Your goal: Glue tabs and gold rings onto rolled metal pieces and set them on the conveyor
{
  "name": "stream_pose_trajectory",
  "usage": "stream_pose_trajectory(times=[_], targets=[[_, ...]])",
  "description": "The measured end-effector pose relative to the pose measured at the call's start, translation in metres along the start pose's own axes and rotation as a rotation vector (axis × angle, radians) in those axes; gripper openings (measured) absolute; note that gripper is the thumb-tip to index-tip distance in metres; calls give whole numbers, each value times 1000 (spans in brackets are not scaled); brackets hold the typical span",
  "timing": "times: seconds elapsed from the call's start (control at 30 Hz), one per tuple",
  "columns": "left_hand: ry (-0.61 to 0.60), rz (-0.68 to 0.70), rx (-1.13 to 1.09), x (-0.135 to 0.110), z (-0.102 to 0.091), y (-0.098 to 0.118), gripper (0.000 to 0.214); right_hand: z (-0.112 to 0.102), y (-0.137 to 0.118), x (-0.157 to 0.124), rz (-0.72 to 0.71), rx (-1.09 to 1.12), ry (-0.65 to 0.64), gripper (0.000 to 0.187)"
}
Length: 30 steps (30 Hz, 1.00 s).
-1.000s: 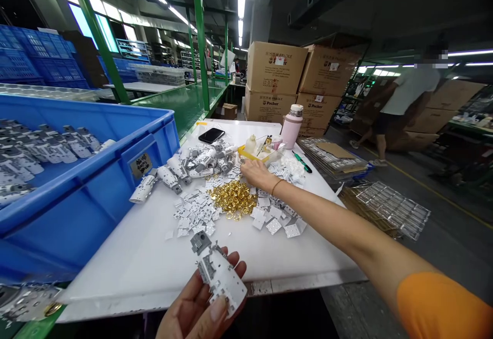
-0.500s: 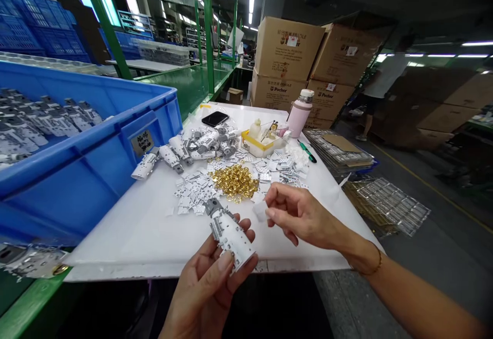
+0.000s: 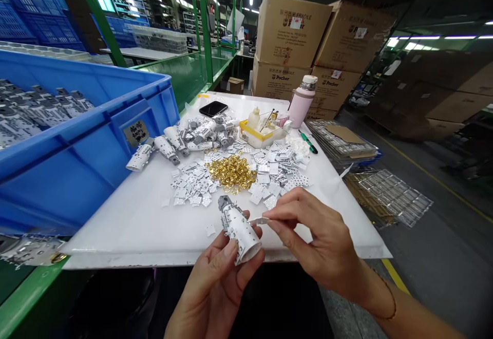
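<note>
My left hand [image 3: 215,287] is closed round a white and grey cylindrical model part [image 3: 239,228], held just over the near edge of the white table [image 3: 127,226]. My right hand [image 3: 316,236] pinches a small white plate [image 3: 260,221] and holds it against the side of that part. Behind my hands lie a heap of gold rings [image 3: 232,173] and scattered small white plates [image 3: 192,187]. Several more cylindrical parts [image 3: 185,141] lie further back.
A large blue crate [image 3: 77,149] filled with grey parts stands at the left. At the table's far end are a phone [image 3: 213,108], a yellow tray [image 3: 260,136], a pink bottle [image 3: 302,101] and a green pen [image 3: 308,144]. Cardboard boxes [image 3: 292,41] stand behind. Clear trays [image 3: 389,198] lie on the floor at right.
My right hand has come back from the far pile with a small white plate and brought it against the part. My left hand raised the part a little.
</note>
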<state>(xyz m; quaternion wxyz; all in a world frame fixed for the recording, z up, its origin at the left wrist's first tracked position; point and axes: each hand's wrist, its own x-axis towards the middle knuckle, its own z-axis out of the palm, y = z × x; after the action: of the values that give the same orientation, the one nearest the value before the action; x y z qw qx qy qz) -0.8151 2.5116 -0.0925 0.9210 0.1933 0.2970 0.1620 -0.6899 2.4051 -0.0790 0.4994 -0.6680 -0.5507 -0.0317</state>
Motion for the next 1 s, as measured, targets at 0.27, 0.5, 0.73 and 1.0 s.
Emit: stream_pose_trajectory(times=[0.27, 0.5, 0.73, 1.0], targets=[[15, -70, -83, 0, -9, -2, 23, 4, -5, -2, -223, -180, -8, 20], [30, -40, -71, -3, -1, -2, 18, 5, -6, -7, -294, -275, 3, 21], [32, -58, -105, -2, 1, -2, 22, 3, -2, -10, -331, -253, -36, 25], [29, -86, -123, -3, -2, -3, 24, 1, 1, -10, -335, -260, -76, 26]])
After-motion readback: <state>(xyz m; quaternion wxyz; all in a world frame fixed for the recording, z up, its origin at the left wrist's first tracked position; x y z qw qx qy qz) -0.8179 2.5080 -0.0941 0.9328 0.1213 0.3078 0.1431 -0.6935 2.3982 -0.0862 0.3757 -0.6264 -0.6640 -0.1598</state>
